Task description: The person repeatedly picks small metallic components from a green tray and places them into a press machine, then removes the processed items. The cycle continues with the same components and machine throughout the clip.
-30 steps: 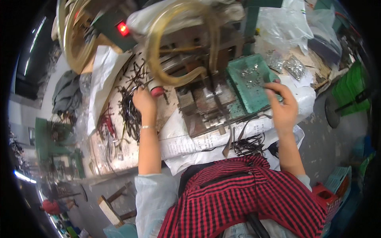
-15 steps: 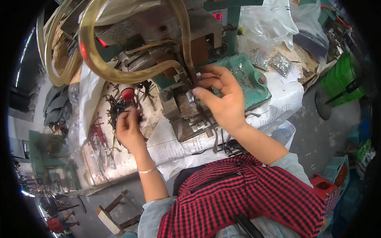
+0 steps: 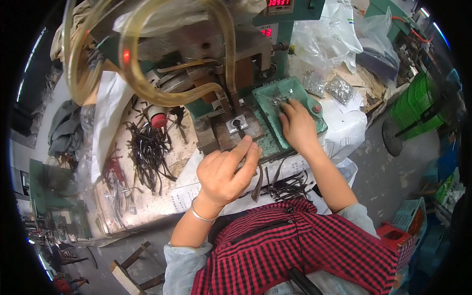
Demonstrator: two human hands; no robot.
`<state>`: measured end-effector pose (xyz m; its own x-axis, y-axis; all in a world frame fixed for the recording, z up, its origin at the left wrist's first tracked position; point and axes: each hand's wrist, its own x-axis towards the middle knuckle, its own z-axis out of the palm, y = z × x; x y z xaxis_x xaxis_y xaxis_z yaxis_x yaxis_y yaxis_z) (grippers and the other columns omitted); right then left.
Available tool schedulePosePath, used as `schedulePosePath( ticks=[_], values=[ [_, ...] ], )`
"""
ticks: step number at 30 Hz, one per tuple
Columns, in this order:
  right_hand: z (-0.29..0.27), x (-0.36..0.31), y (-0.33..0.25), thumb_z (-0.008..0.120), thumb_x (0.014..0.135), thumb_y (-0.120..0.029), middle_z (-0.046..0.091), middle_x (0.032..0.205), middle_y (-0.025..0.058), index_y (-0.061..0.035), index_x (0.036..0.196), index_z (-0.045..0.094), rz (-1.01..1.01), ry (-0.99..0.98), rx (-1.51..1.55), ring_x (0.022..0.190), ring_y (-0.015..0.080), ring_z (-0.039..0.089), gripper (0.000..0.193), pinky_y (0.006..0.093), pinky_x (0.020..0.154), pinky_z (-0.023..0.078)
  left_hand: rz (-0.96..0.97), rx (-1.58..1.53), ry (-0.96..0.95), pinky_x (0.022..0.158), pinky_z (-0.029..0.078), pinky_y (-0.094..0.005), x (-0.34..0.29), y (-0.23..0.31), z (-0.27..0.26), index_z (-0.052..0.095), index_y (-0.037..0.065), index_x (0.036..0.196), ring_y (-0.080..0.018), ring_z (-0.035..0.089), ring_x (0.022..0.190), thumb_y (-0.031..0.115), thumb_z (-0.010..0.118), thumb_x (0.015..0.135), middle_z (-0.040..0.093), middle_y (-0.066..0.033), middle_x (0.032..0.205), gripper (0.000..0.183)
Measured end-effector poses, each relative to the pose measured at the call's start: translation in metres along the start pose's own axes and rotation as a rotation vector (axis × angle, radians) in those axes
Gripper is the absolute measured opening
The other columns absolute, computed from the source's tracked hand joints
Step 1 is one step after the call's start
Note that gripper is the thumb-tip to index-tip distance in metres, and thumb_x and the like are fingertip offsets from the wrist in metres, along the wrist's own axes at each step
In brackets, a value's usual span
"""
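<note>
Dark metal strips [image 3: 147, 150] lie heaped on the bench at left, left hand [image 3: 226, 172] pinches fingers together near the press block [image 3: 236, 129], holding unclear, right hand [image 3: 295, 125] spreads open over small metal parts [image 3: 280, 97] in green tray [image 3: 268, 105].

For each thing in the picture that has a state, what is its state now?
left hand: raised before the metal fixture, fingers pinched; whether it holds anything cannot be told
right hand: palm down in the green tray
green tray: holds small metal parts
metal fixture: one small dark piece on it
red displays: lit
</note>
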<state>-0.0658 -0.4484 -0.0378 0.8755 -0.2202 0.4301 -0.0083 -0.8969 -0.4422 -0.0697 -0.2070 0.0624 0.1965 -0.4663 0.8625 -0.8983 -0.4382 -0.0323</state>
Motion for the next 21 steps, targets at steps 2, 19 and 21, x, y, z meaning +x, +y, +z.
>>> schedulePosePath(
  ticks=[2, 19, 21],
  values=[
    [-0.015, -0.005, 0.000, 0.064, 0.095, -0.014, 0.070, 0.121, 0.0212, -0.0038, 0.121, 0.070, 0.039, -0.040, 0.123, 0.118, 0.0399, 0.065, 0.028, 0.0455, 0.101, 0.052, 0.022, -0.010, -0.001, 0.048, 0.041, -0.0249, -0.002, -0.002, 0.000, 0.076, 0.008, 0.096, -0.0118, 0.057, 0.054, 0.009, 0.085, 0.078, 0.077, -0.0109, 0.100, 0.020],
    [-0.026, -0.014, 0.020, 0.076, 0.080, -0.011, 0.065, 0.093, 0.0172, -0.0038, 0.090, 0.068, 0.045, 0.022, -0.170, 0.094, 0.0377, 0.064, 0.014, 0.0475, 0.086, 0.051, -0.303, -0.148, -0.086, 0.061, 0.055, -0.0298, -0.024, 0.023, -0.020, 0.077, 0.008, 0.106, -0.0189, 0.073, 0.080, 0.004, 0.086, 0.074, 0.078, -0.0109, 0.112, 0.033],
    [-0.023, -0.027, 0.027, 0.073, 0.086, -0.012, 0.067, 0.097, 0.0157, -0.0020, 0.097, 0.068, 0.061, 0.042, -0.141, 0.095, 0.0333, 0.065, 0.016, 0.0437, 0.088, 0.051, -0.356, -0.088, -0.005, 0.063, 0.054, -0.0307, -0.055, 0.036, -0.035, 0.077, 0.009, 0.106, -0.0199, 0.073, 0.080, 0.004, 0.085, 0.075, 0.078, -0.0099, 0.113, 0.033]
  ],
)
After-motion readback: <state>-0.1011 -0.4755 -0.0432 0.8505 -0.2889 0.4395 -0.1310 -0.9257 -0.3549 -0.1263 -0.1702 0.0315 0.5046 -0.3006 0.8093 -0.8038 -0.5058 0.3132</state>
